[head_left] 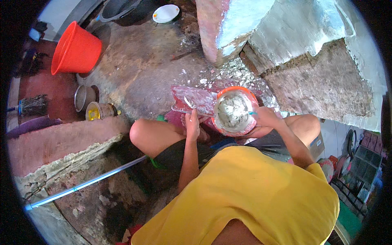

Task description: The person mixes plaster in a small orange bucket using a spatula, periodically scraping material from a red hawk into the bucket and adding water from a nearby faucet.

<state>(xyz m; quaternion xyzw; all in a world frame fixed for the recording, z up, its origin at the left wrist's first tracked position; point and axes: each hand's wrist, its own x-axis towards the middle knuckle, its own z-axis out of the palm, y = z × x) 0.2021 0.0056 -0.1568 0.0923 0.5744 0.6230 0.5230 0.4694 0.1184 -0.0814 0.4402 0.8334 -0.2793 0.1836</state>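
Between my legs sits an orange-rimmed bucket (241,89) with lumpy white paste (232,113) inside. At its right rim my right hand (266,117) is closed around a small tool with a teal handle (252,113). The tool's far end is lost against the paste. Left of the bucket, my left hand (193,124) grips the near edge of a flat reddish board (196,99) smeared with white, its thumb on top. The board's right end meets the bucket's left side.
Broken white chips (232,72) litter the floor beyond the bucket, by a wall (318,77) with a bare patch. A red bucket (77,49), a metal pot (85,98), a yellow-stained tub (100,111) and a white plate (165,14) stand around. A pale pole (85,183) slants at lower left.
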